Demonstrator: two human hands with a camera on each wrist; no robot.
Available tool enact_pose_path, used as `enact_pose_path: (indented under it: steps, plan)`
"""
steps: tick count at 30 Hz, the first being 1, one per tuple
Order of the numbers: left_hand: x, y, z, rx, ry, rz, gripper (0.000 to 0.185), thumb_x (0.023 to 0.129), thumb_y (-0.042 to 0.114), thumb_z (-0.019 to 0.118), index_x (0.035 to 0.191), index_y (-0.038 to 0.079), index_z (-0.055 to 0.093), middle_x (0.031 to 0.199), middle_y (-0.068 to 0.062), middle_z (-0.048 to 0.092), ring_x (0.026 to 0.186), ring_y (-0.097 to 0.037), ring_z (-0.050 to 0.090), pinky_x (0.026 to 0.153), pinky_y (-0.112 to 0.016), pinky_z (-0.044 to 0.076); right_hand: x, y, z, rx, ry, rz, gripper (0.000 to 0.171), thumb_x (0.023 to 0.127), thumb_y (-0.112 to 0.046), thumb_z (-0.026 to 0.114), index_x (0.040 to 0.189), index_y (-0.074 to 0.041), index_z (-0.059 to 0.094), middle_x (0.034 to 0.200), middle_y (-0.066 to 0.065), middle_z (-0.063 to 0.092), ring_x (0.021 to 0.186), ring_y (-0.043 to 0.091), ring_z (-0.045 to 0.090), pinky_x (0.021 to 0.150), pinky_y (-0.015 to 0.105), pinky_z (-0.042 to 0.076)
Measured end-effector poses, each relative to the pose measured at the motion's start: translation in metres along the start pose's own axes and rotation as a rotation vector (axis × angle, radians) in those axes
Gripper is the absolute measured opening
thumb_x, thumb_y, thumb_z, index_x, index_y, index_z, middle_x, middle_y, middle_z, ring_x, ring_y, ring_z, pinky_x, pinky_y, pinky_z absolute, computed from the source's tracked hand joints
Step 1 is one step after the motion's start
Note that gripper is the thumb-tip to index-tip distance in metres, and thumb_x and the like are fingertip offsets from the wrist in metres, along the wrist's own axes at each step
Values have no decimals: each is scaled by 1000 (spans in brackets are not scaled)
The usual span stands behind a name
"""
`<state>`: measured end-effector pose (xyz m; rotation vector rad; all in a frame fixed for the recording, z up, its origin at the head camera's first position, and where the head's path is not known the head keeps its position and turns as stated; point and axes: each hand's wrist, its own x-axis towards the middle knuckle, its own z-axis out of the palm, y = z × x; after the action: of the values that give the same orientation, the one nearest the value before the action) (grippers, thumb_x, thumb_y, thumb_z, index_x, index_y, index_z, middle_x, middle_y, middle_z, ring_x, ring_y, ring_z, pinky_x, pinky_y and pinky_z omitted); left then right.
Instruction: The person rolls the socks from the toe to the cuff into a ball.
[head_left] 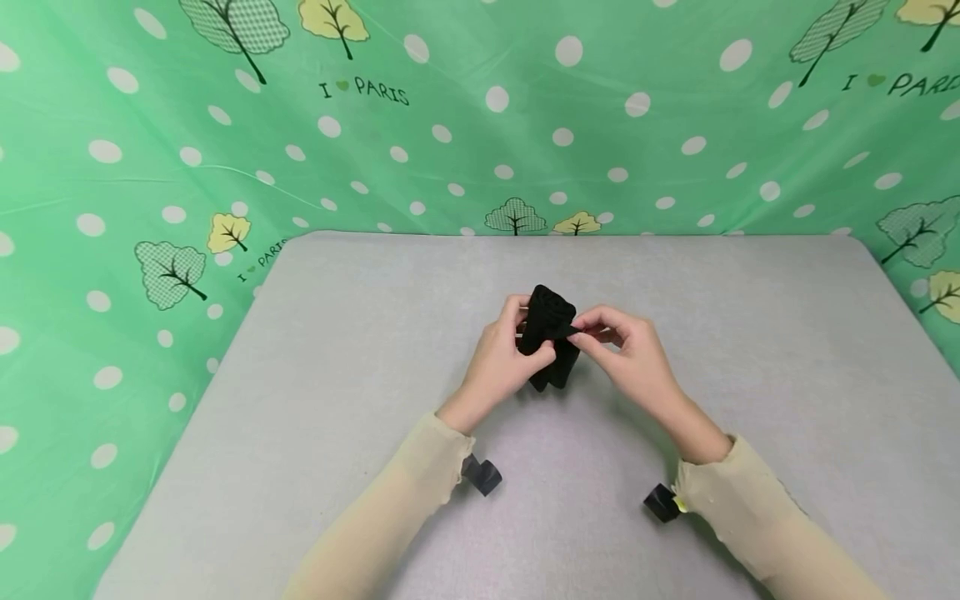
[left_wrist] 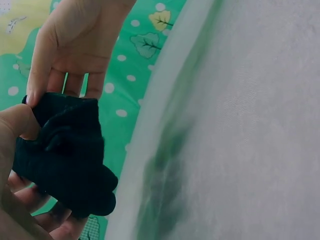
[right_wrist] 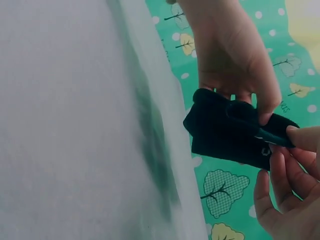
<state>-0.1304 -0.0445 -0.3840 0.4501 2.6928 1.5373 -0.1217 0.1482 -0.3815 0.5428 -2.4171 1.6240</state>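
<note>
Left grip (head_left: 501, 357) holds the black cloth (head_left: 549, 310); right grip (head_left: 628, 345), at its 3 o'clock, pinches an edge (head_left: 566, 331): overpulling could unfold it.

Pale mark (right_wrist: 265, 151) on the black cloth (right_wrist: 220, 130) — illegibly small

The head camera looks forward and down from above the near side; it is the farthest of the three, and so it takes in both sleeves (head_left: 397, 500), most of the table (head_left: 337, 333) and the green curtain (head_left: 465, 125) at the far side. The left wrist camera looks from close, with the right hand (left_wrist: 80, 45) facing it; the right wrist camera, similarly close, has the left hand (right_wrist: 232, 60) before it. Both wrist views are turned, the table edge running steeply, and share the black cloth (left_wrist: 65, 150).
</note>
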Motion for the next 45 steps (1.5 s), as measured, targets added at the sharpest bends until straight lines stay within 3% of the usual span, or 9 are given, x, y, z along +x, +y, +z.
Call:
enact_pose_path:
  steps: [6,11,17,22,30,38,42,45]
  plan:
    - [1,0,0,50,1,2,51,86,17,64,134,15,49,112,-7,71,94,-21,67,82,-35,55,-1,-2,-2,204,-44,138,8,96,-4,62,100,2,65,87,-10,68,77,3,61,71,17,52]
    - [3,2,1,87,-15,34,51,83,15,64,133,16,53,106,-7,70,82,-20,62,71,-30,52,0,-5,-6,386,-77,226,7,100,-6,56,100,-9,62,82,-9,62,73,8,55,70,20,48]
    - [4,3,1,87,-82,92,46,82,13,62,127,18,60,105,-4,71,80,-17,59,70,-26,48,4,-12,-12,323,-101,215,9,102,-11,53,97,-10,60,81,-10,60,78,5,55,75,21,47]
    - [4,3,-6,41,-178,142,43,81,11,60,123,18,63,109,-2,70,83,-15,58,73,-24,47,9,-14,-20,316,-121,196,11,103,-10,52,95,-10,60,81,-11,61,79,6,56,76,19,48]
    - [4,0,-16,-150,-349,239,40,81,6,52,119,9,62,107,-6,65,87,-14,53,75,-22,46,12,-8,-23,362,-201,207,14,104,-13,51,94,-16,61,85,-9,57,83,9,52,78,23,44]
    - [-3,1,-21,-276,-274,329,35,79,-3,58,114,0,65,118,-14,57,100,-18,57,90,-25,50,10,3,-11,650,-304,220,21,102,-7,52,89,-18,64,86,-8,58,83,7,54,80,21,47]
    - [-5,3,-22,-325,-258,343,32,81,-7,61,112,-1,66,119,-14,58,105,-19,59,93,-28,53,11,6,-7,782,-338,239,19,102,-12,55,86,-17,64,86,-7,58,82,8,55,78,21,47]
    - [-6,6,-22,-333,-239,344,34,82,-9,62,115,0,64,119,-14,59,108,-19,59,95,-30,54,12,6,-5,850,-381,304,20,102,-18,57,83,-18,63,84,-7,57,83,8,54,78,22,46]
